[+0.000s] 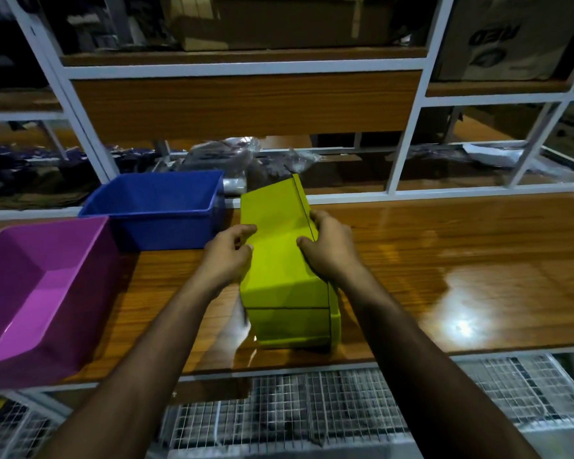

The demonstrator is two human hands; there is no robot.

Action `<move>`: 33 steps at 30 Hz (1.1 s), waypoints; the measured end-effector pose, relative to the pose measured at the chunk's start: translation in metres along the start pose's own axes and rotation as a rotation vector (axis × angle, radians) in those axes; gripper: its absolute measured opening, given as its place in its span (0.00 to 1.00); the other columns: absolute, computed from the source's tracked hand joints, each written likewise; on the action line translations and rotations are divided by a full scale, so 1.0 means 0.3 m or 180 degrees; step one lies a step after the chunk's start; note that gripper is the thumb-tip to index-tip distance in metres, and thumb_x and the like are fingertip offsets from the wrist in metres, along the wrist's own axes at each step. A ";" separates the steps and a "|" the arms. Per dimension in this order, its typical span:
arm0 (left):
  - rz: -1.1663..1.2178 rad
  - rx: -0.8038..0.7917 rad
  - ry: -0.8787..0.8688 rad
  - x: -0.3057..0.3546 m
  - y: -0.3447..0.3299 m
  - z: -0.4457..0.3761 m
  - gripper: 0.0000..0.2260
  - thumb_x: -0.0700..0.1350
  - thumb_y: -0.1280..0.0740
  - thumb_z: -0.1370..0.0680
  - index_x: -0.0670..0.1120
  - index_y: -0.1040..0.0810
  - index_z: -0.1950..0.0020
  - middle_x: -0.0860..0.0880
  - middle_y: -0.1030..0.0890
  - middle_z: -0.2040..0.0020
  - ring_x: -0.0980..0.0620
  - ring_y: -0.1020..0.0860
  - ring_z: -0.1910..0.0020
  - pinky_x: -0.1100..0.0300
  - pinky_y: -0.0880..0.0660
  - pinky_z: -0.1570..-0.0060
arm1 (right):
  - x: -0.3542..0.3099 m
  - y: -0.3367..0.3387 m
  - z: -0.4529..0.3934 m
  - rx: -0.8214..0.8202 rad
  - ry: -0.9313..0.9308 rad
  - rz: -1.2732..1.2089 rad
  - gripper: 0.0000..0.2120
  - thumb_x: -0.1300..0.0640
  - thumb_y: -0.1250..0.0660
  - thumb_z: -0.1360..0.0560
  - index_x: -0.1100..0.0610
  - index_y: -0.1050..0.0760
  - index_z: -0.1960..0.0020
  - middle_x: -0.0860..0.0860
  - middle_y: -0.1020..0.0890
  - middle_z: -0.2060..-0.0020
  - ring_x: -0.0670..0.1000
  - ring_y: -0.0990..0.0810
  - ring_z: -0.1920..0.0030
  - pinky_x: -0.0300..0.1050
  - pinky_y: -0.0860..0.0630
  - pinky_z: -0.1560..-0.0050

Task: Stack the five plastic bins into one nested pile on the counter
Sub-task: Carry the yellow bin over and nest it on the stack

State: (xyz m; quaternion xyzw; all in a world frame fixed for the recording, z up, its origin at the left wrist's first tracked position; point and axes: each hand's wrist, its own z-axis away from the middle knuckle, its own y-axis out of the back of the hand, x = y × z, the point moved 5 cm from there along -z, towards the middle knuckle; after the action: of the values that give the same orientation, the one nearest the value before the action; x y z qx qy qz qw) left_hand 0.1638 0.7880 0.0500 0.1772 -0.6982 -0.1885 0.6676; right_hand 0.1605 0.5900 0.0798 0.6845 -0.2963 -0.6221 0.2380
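A yellow-green bin (279, 276) stands tipped on its side in the middle of the wooden counter (444, 260), its underside toward me. Dark seam lines near its rim suggest more than one bin nested together; I cannot tell how many. My left hand (227, 256) grips its left edge and my right hand (327, 246) grips its right edge, fingers curled over the top. A blue bin (156, 210) sits upright at the back left. A purple bin (43, 286) sits upright at the near left, touching the blue one's corner.
White metal shelving (246, 69) with wood panels rises behind the counter, holding bagged goods (232, 160) and cardboard boxes (511, 38). Wire mesh baskets (312, 409) lie below the counter's front edge. Bare counter stretches to the right of the yellow-green bin.
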 end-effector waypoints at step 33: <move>0.0679 0.0315 0.1397 -0.207 0.185 0.008 0.11 0.31 0.37 0.23 0.43 0.21 0.46 0.49 0.18 0.71 0.56 0.22 0.77 0.67 0.28 0.79 | 0.270 -0.188 -0.129 -0.1021 -0.0858 -0.1072 0.21 0.69 0.35 0.24 0.62 0.28 0.32 0.55 0.21 0.64 0.50 0.24 0.69 0.43 0.26 0.68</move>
State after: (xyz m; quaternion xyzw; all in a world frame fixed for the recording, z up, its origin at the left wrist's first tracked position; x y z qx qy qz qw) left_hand 0.1644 0.8672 0.0238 0.1717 -0.5596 -0.0395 0.8098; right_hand 0.2091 0.5716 -0.0126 0.5887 -0.1049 -0.7774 0.1950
